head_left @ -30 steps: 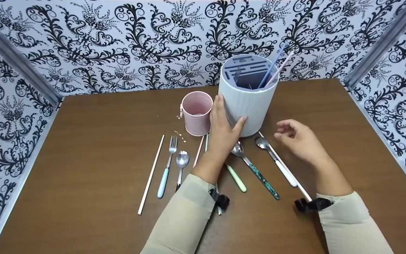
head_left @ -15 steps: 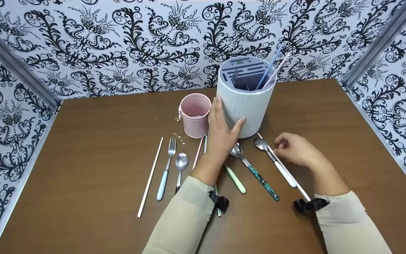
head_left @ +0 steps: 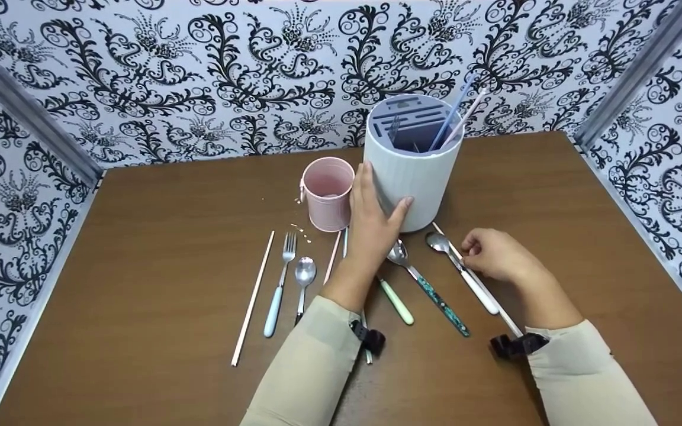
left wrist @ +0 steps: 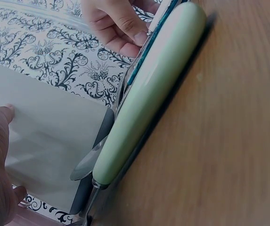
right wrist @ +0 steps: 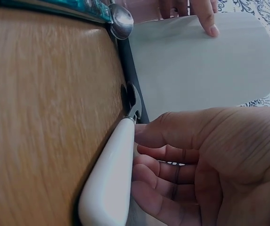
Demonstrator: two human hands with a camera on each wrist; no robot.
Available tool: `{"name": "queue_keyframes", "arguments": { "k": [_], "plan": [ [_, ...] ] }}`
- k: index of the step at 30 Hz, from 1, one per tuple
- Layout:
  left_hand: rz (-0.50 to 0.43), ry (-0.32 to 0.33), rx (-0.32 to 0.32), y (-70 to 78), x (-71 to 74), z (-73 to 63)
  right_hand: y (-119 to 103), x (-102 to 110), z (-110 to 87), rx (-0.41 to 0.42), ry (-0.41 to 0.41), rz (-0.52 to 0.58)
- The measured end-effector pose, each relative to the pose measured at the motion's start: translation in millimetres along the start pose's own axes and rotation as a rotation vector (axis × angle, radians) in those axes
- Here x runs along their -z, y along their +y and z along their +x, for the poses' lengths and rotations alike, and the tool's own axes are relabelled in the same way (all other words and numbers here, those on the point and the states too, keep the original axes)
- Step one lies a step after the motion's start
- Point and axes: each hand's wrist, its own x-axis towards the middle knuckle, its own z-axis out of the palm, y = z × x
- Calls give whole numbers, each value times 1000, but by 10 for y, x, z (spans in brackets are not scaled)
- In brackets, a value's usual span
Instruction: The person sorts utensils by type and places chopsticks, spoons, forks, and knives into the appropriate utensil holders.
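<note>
My left hand (head_left: 372,219) rests against the front left side of a white ribbed cutlery holder (head_left: 418,183), fingers straight and thumb apart. In the holder's grey slotted top stand a fork, a blue chopstick (head_left: 454,112) and a pink one. My right hand (head_left: 501,254) is low at the table, fingers curled, its thumb and fingertips beside the neck of a white-handled spoon (head_left: 478,290). A pale chopstick (head_left: 510,322) lies along that spoon under the hand. In the right wrist view the white handle (right wrist: 107,179) lies by the fingertips; whether they pinch spoon or chopstick is unclear.
A pink cup (head_left: 329,204) stands left of the holder. On the brown table (head_left: 169,284) lie a blue-handled fork (head_left: 276,296), a spoon (head_left: 305,272), a green handle (head_left: 396,302), a teal-handled spoon (head_left: 436,296) and several chopsticks. Patterned walls (head_left: 228,77) enclose the table.
My right hand has moved down and slightly left to the white-handled spoon and chopstick, its fingers curling more. My left hand stays on the holder, and the cutlery lies as before.
</note>
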Motion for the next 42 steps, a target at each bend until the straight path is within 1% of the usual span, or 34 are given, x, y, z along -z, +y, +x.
{"name": "queue_keyframes", "arguments": {
  "k": [9, 16, 20, 26, 30, 35, 42],
  "plan": [
    [1, -8, 10, 12, 16, -1, -13, -27, 15, -8, -4, -41],
    [-5, -22, 32, 19, 17, 6, -18, -33, 24, 7, 28, -123],
    [-5, -22, 31, 19, 18, 6, -26, -33, 25, 12, 37, -149],
    [-1, -12, 16, 11, 12, 9, -33, -12, 7, 12, -1, -157],
    [1, -7, 10, 7, 12, 6, -39, -13, 5, 4, -11, -172],
    [6, -19, 25, 12, 22, 2, -51, -26, 14, -12, -1, -197],
    [7, -20, 29, 12, 19, 4, -81, -12, -17, -72, -13, -235]
  ]
}}
